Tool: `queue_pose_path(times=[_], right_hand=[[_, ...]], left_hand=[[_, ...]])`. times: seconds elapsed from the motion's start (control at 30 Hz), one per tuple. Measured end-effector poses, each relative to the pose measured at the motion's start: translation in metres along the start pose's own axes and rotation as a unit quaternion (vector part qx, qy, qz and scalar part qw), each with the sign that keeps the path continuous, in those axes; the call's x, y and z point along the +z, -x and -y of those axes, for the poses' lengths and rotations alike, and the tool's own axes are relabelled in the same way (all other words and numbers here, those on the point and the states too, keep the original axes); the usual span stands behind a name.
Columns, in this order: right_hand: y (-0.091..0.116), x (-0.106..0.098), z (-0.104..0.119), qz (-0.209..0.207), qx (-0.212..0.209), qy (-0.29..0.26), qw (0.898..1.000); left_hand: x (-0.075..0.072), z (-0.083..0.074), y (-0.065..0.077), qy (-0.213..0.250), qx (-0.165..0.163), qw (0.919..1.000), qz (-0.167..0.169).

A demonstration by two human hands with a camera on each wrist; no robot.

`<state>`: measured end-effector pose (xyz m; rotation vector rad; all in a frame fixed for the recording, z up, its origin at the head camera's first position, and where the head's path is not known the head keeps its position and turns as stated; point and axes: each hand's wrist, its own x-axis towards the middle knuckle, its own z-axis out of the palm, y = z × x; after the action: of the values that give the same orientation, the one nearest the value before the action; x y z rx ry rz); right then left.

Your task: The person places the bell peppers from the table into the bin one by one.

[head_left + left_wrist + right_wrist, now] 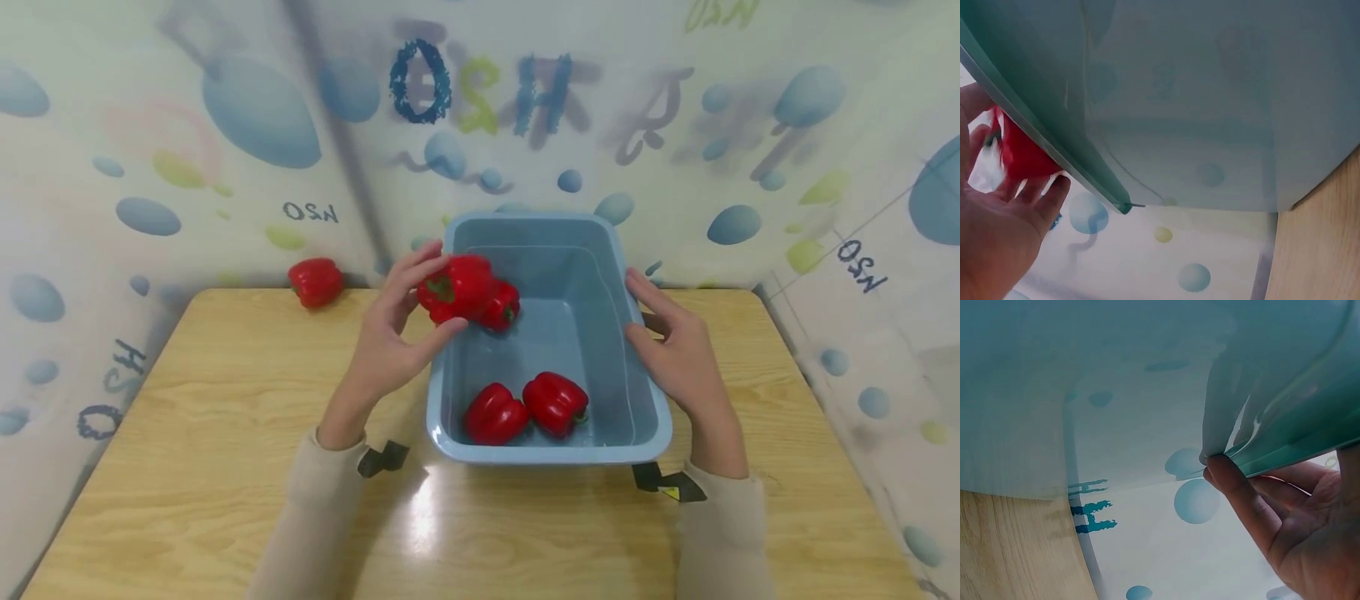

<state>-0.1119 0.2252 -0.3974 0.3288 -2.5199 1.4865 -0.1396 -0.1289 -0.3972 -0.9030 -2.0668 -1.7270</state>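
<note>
A light blue plastic basin stands on the table between my two hands. Over its left rim, my left hand holds a red bell pepper between fingers and thumb, its green stem facing left. That pepper appears past the basin's rim in the left wrist view. Another red bell pepper shows partly behind it, inside the basin. Two more, a left pepper and a right pepper, lie at the basin's near end. My right hand grips the right rim with thumb and fingers.
One more red bell pepper lies at the table's back edge, left of the basin. The wooden table meets a patterned wall covering at the back, with similar covering along both sides.
</note>
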Motion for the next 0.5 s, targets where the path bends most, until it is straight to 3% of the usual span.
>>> queue_pose_path(times=[0.13, 0.3, 0.5], right_hand=[[0.000, -0.001, 0.000, 0.000, -0.001, 0.000, 1.000], [0.000, -0.002, 0.000, 0.002, 0.003, -0.002, 1.000], [0.001, -0.001, 0.001, 0.006, 0.009, -0.005, 1.000]], left_hand=[[-0.003, 0.000, 0.001, 0.006, -0.010, 0.9999, -0.009], [-0.010, 0.001, 0.004, -0.021, -0.019, 0.9987, -0.041], [-0.018, 0.004, 0.006, -0.044, -0.033, 0.9973, -0.048]])
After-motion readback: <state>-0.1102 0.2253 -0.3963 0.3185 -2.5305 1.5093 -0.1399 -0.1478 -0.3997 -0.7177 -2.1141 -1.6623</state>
